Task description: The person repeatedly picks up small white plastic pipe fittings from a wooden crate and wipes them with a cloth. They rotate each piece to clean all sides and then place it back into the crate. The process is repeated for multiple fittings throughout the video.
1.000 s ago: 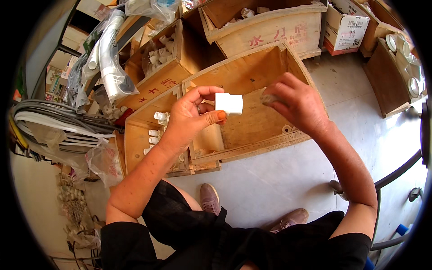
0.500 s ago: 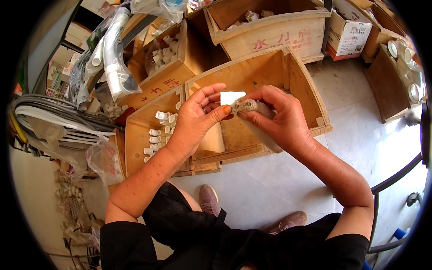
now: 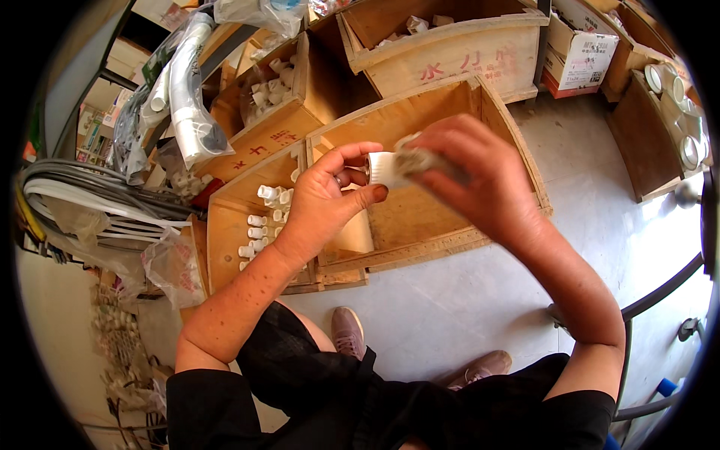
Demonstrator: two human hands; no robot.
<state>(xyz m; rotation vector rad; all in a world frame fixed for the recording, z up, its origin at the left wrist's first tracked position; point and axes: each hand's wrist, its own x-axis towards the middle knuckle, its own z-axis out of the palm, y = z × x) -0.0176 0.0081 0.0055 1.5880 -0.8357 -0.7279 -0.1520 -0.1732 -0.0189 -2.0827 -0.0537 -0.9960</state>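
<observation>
A white ribbed plastic pipe fitting point(image 3: 383, 168) lies sideways between the thumb and fingers of my left hand point(image 3: 339, 178). My right hand point(image 3: 474, 176), smeared by motion, grips a greyish-brown cloth point(image 3: 420, 163) that presses against the right end of the fitting. That end is hidden behind the cloth. Below both hands is a wooden box point(image 3: 442, 240) with bare inner walls. Left of my left forearm, several white pipe fittings point(image 3: 259, 232) stand in rows in another wooden box point(image 3: 225, 217).
Behind are a wooden crate with red markings point(image 3: 457, 67) and a box of white fittings point(image 3: 274, 82). Bagged white pipes point(image 3: 187, 97) hang at the left above coiled grey hoses point(image 3: 82, 180). White cups of pipe point(image 3: 690, 150) sit at the right, near a curved black metal bar point(image 3: 664, 289).
My right hand and the cloth have moved up a little and blurred. More of the fitting's ribbed side now shows, and the cloth's hanging part has swung up. My left hand stays nearly in place.
</observation>
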